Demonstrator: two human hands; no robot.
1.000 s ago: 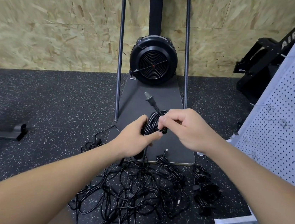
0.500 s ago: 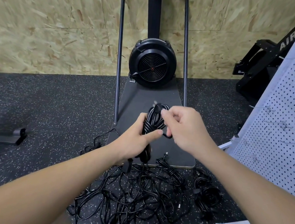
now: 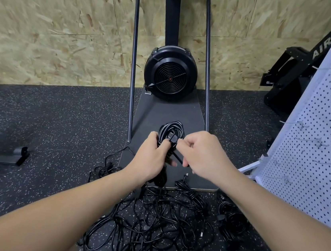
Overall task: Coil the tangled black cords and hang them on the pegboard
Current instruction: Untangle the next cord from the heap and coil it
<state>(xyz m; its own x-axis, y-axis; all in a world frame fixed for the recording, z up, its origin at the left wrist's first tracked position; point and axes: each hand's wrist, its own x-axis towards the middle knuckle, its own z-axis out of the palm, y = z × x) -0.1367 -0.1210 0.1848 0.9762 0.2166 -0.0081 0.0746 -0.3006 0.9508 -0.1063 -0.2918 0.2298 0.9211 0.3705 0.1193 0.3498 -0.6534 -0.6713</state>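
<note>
Coil of black power cord sits bunched in the left hand, fingers curled round it above the floor tangle; the right hand pinches the tail near the plug; best to tuck that end snugly through, keeping the loops squeezed, before turning to the pegboard.

"AIR" on black machine

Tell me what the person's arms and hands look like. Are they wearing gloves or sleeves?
No gloves and no sleeves in view. The left hand and right hand are bare, and both forearms are bare all the way to the bottom of the picture. No watch, ring or bracelet shows on them.
</note>
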